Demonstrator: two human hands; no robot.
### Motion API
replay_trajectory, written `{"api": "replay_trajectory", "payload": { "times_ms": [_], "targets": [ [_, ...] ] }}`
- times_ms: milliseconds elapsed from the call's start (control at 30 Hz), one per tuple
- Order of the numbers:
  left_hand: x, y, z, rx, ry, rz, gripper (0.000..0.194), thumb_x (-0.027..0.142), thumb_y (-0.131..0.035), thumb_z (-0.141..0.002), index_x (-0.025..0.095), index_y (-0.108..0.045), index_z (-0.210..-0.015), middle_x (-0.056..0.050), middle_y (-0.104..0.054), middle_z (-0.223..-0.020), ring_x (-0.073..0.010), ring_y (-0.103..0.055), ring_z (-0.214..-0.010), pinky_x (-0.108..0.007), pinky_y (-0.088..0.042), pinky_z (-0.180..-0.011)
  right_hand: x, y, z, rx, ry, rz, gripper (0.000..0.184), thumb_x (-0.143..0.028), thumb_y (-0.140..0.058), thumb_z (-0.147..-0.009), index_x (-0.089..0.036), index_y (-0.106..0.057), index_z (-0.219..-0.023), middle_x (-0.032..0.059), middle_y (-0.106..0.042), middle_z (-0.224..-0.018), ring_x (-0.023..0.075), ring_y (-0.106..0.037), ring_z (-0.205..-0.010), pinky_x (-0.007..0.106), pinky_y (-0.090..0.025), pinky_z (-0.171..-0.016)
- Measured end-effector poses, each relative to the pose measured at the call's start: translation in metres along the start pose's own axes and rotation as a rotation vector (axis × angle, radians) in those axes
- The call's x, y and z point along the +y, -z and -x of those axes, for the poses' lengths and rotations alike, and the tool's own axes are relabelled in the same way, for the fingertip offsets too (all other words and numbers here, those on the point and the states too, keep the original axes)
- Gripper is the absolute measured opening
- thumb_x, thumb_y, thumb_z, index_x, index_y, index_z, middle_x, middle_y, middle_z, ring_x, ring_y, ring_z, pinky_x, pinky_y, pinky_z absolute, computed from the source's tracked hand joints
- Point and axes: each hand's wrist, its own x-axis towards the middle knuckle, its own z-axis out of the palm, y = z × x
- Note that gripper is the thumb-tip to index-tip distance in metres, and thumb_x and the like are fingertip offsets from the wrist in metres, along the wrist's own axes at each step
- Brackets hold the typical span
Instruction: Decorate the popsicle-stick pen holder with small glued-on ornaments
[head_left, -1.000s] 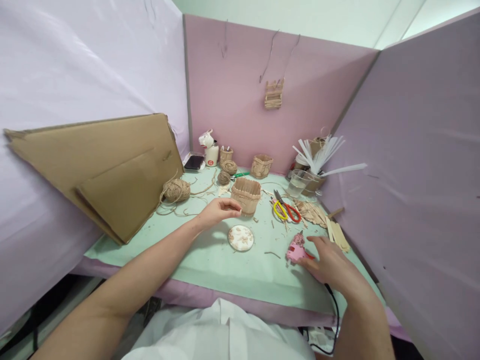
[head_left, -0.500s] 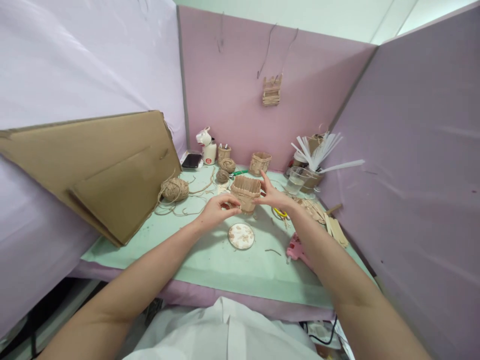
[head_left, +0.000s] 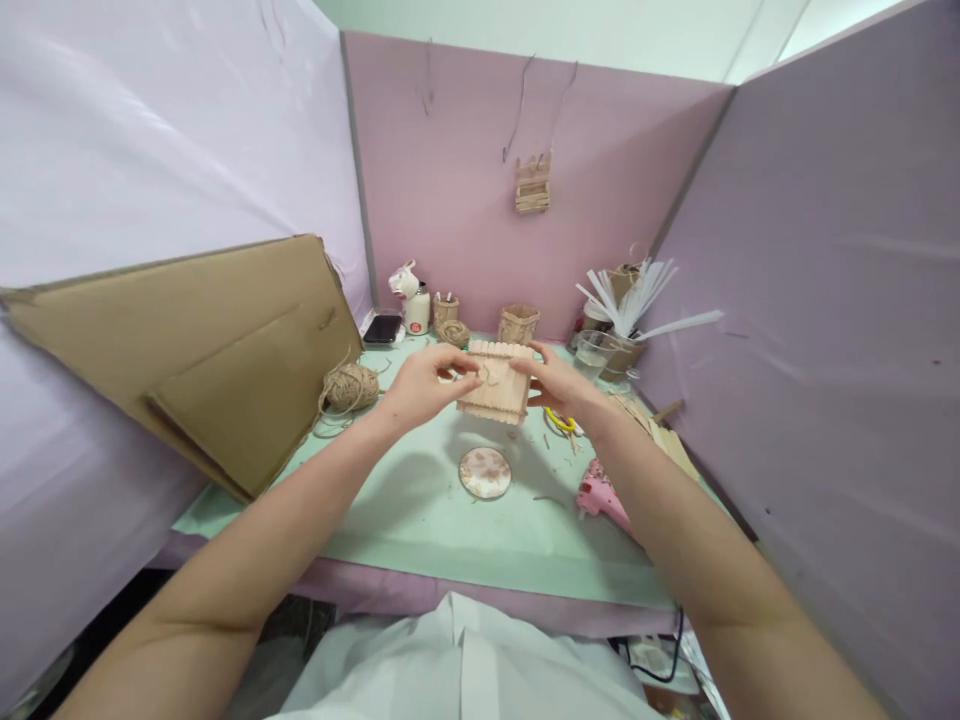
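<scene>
A small pot made of wooden craft sticks (head_left: 495, 400), with twine-like bands near its rim and base, is held up above the table, one side facing me. My right hand (head_left: 555, 380) grips its right side, thumb on the front and fingers behind. My left hand (head_left: 431, 388) is closed in a pinch at the pot's left front, beside a thin curl (head_left: 489, 374) that looks like twine. Whether those fingertips hold the curl cannot be made out. Below the pot lies a round white coaster (head_left: 485, 472) with brownish patches.
A pink glue gun (head_left: 600, 495) and yellow-handled scissors (head_left: 559, 421) lie at right, near flat wooden sticks (head_left: 664, 440). A twine ball (head_left: 351, 386) and leaning cardboard (head_left: 247, 350) are at left. Behind stand another stick pot (head_left: 518, 324), a clear cup (head_left: 592, 352) and white strips (head_left: 634, 300).
Both hands have raised the pot slightly and tilted it, so its flat side faces me instead of its open top. My left fingers have moved up along its front.
</scene>
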Motion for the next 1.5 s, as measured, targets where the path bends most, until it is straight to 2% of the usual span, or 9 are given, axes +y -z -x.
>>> {"api": "replay_trajectory", "payload": {
  "times_ms": [100,200,400,567,900,1100,1267,1500],
  "targets": [
    [0.023,0.009,-0.013,-0.096,-0.044,-0.124,0.017,0.029,-0.064,-0.073,0.017,-0.069,-0.083,-0.004,-0.067,-0.09,-0.0154,-0.059,-0.082,-0.028,-0.045,-0.074,0.001,-0.006,0.019,-0.051,-0.08,-0.078,0.067,-0.04,-0.072,-0.069,-0.032,-0.037,-0.126,0.0086,-0.055,-0.126,0.0232,-0.062,-0.092,0.041,-0.057,-0.066],
    [0.035,0.007,-0.02,-0.196,-0.065,-0.26,0.014,0.027,-0.062,-0.072,0.017,-0.069,-0.079,-0.004,-0.068,-0.084,-0.016,-0.059,-0.078,-0.028,-0.043,-0.07,0.006,-0.011,0.035,-0.064,-0.124,-0.136,0.054,-0.041,-0.07,-0.07,-0.03,-0.044,-0.116,0.0076,-0.057,-0.12,0.0219,-0.063,-0.087,0.039,-0.057,-0.063],
    [0.039,-0.006,-0.025,-0.322,-0.095,-0.421,0.013,0.021,-0.059,-0.07,0.018,-0.07,-0.077,-0.003,-0.067,-0.077,-0.0153,-0.057,-0.071,-0.026,-0.038,-0.062,0.009,-0.016,0.046,-0.038,-0.188,-0.146,0.039,-0.039,-0.068,-0.071,-0.029,-0.049,-0.104,0.0044,-0.06,-0.11,0.0204,-0.063,-0.085,0.039,-0.057,-0.065],
    [0.042,-0.011,-0.027,-0.333,-0.124,-0.523,0.015,0.018,-0.057,-0.07,0.017,-0.07,-0.078,-0.005,-0.066,-0.078,-0.0172,-0.056,-0.073,-0.028,-0.039,-0.064,0.008,-0.016,0.051,-0.022,-0.186,-0.18,0.036,-0.039,-0.067,-0.072,-0.029,-0.05,-0.101,0.0035,-0.06,-0.109,0.0198,-0.062,-0.087,0.039,-0.056,-0.067],
    [0.042,-0.018,-0.009,-0.27,-0.127,-0.607,0.014,0.018,-0.055,-0.076,0.016,-0.068,-0.08,-0.008,-0.06,-0.086,-0.0193,-0.056,-0.076,-0.03,-0.041,-0.068,0.012,-0.02,0.06,0.015,-0.153,-0.217,0.044,-0.036,-0.068,-0.071,-0.03,-0.046,-0.109,0.0039,-0.059,-0.111,0.0201,-0.062,-0.089,0.039,-0.056,-0.064],
    [0.046,-0.022,0.011,-0.212,-0.138,-0.607,0.014,0.019,-0.052,-0.082,0.017,-0.066,-0.085,-0.007,-0.06,-0.092,-0.0204,-0.056,-0.084,-0.03,-0.042,-0.071,0.02,-0.019,0.069,0.055,-0.095,-0.241,0.066,-0.037,-0.071,-0.069,-0.033,-0.038,-0.126,0.0068,-0.057,-0.119,0.0234,-0.06,-0.1,0.041,-0.057,-0.07],
    [0.047,-0.025,0.027,-0.144,-0.17,-0.562,0.017,0.019,-0.047,-0.087,0.017,-0.064,-0.089,-0.006,-0.06,-0.096,-0.0185,-0.056,-0.088,-0.03,-0.043,-0.073,0.018,-0.024,0.081,0.103,-0.055,-0.248,0.082,-0.037,-0.072,-0.068,-0.031,-0.029,-0.137,0.0077,-0.057,-0.116,0.0244,-0.059,-0.103,0.041,-0.057,-0.072],
    [0.053,-0.03,0.034,-0.147,-0.169,-0.504,0.019,0.019,-0.046,-0.089,0.017,-0.064,-0.088,-0.005,-0.059,-0.094,-0.0167,-0.055,-0.088,-0.03,-0.044,-0.077,0.018,-0.024,0.088,0.109,-0.041,-0.24,0.082,-0.038,-0.073,-0.067,-0.032,-0.03,-0.136,0.008,-0.053,-0.118,0.0236,-0.059,-0.101,0.038,-0.057,-0.073]
  ]
}}
